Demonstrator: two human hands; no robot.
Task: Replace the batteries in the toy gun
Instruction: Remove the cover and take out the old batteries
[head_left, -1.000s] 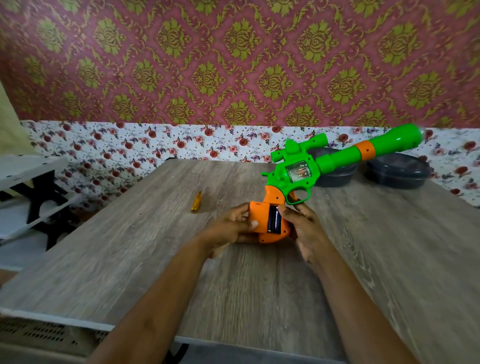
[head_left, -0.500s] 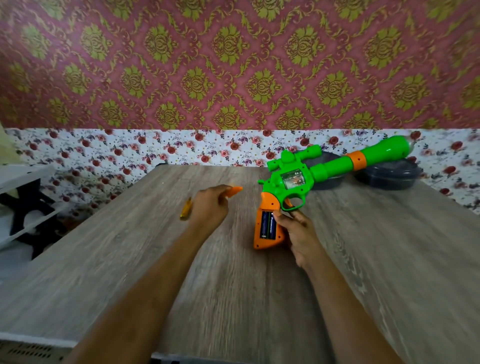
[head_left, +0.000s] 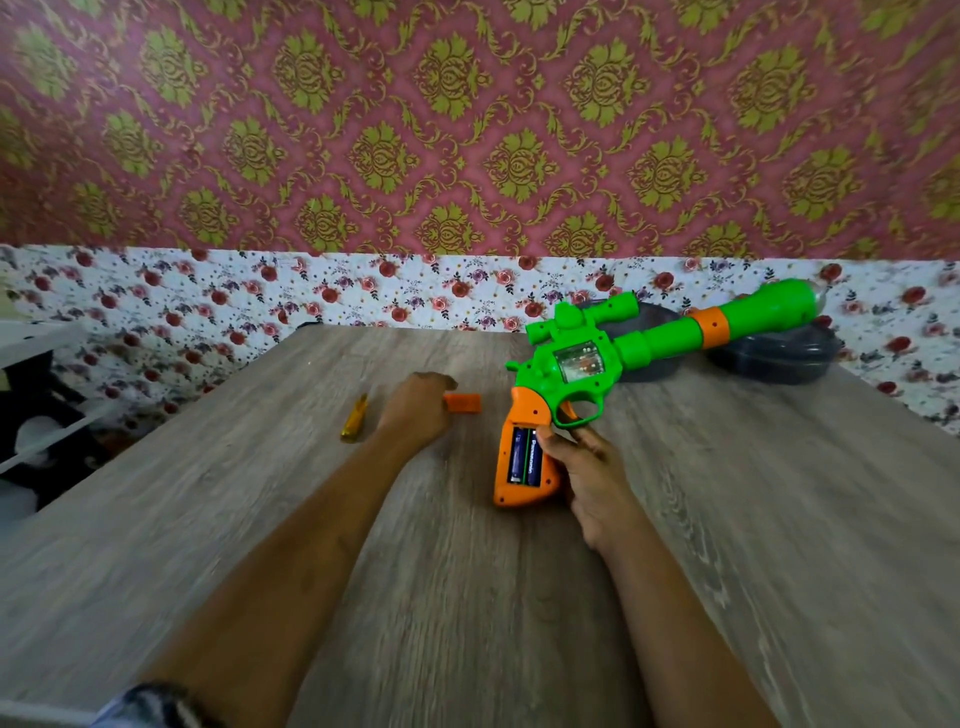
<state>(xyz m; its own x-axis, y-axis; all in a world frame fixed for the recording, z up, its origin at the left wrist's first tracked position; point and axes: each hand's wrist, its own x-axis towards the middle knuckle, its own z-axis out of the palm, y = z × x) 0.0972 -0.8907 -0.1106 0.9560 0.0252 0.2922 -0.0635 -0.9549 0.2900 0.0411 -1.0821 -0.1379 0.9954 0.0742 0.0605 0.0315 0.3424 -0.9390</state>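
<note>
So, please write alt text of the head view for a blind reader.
The right hand holds a green and orange toy gun on a wooden table, batteries exposed in its grip; the left hand touches the orange cover nearby.

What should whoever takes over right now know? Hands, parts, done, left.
Left hand: on the table, at the end of the orange battery cover; grip unclear.
Right hand: holds the toy gun by its orange grip.
Batteries sit in the open compartment; old or new, cannot tell.
Screwdriver lies left of the left hand.
Done: cover off.
Left: swap batteries if old, refit cover.
</note>
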